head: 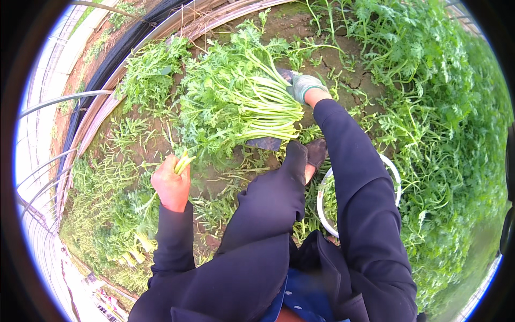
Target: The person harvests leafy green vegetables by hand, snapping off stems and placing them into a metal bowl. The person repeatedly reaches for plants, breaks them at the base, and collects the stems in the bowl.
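Observation:
My bare left hand [169, 185] is closed around a few pale green cut stems [185, 162], whose ends stick out above the fist. Before me lies a large pile of leafy greens [225, 92], its cut stem ends lined up toward the right. It rests on a dark sheet [265, 143], mostly hidden under the leaves. My right hand [306, 86], in a grey-green glove, reaches to the upper stem ends of this pile. Its fingers are partly hidden, so I cannot tell whether they grip any stems.
A white-rimmed bucket [320, 201] with greens in it stands beside my right leg. Tall growing greens [434, 120] fill the right side. A smaller heap of greens [155, 72] lies at upper left, near the greenhouse's curved metal hoops [64, 102]. Tied bunches [134, 253] lie lower left.

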A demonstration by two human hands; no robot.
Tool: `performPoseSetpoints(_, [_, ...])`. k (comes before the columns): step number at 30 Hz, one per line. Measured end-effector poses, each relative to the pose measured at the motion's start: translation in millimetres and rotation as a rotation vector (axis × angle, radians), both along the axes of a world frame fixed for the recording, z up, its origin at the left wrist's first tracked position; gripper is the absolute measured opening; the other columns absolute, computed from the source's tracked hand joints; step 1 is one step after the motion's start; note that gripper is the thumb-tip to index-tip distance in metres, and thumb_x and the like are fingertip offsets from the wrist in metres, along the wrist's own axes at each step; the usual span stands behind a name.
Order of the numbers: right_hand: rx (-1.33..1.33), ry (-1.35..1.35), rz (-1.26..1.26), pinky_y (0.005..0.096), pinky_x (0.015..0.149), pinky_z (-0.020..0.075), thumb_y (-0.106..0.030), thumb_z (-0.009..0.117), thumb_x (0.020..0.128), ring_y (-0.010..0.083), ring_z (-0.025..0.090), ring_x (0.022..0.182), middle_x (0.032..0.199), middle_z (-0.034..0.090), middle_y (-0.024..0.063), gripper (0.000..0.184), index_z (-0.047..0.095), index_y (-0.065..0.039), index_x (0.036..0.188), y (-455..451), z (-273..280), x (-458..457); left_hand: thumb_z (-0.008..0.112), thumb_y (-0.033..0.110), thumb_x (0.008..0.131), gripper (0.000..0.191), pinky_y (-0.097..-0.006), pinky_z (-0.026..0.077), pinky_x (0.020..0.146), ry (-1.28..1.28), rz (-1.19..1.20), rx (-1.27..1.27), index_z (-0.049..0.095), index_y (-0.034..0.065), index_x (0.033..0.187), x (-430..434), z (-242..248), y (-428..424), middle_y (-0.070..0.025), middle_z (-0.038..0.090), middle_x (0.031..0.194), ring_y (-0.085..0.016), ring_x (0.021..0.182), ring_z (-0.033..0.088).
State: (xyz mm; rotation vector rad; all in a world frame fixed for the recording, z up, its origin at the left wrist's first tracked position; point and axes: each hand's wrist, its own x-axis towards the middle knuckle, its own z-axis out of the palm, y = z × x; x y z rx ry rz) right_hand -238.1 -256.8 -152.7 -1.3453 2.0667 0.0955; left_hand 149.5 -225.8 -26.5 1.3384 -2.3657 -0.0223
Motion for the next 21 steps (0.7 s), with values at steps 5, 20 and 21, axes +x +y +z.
performPoseSetpoints(5, [-0.019, -0.038, 0.015, 0.0436, 0.101, 0.0468, -0.033, 0.045, 0.093, 0.0371, 0.059, 0.118, 0.13, 0.06, 0.0206, 0.048, 0.059, -0.008, 0.131, -0.4, -0.9, 1.0, 0.079, 0.012, 0.078, 0.03, -0.0368, 0.04, 0.046, 0.047, 0.007, 0.073, 0.051, 0.0073, 0.068, -4.7, -11.2, 0.0, -0.0131, 0.05, 0.057, -0.031, 0.048, 0.05])
performPoseSetpoints(20, [-0.506, 0.212, -0.106, 0.0458, 0.085, 0.0512, -0.028, 0.057, 0.093, 0.0335, 0.067, 0.098, 0.114, 0.067, 0.0147, 0.034, 0.058, -0.014, 0.124, 25.9, -35.4, 21.3, 0.078, 0.012, 0.08, 0.03, -0.038, 0.039, 0.046, 0.05, 0.064, 0.017, 0.051, 0.0065, 0.067, -0.6, 0.8, -5.2, -0.0139, 0.051, 0.06, -0.033, 0.05, 0.049])
performPoseSetpoints(21, [-0.489, 0.252, -0.071, 0.0463, 0.082, 0.0517, -0.023, 0.055, 0.093, 0.0337, 0.068, 0.095, 0.112, 0.066, 0.0151, 0.032, 0.057, -0.013, 0.123, 29.0, -37.6, 22.5, 0.077, 0.012, 0.081, 0.029, -0.0376, 0.039, 0.047, 0.036, 0.062, -0.025, 0.051, 0.0063, 0.069, -2.3, 7.1, -4.6, -0.0141, 0.051, 0.06, -0.033, 0.05, 0.048])
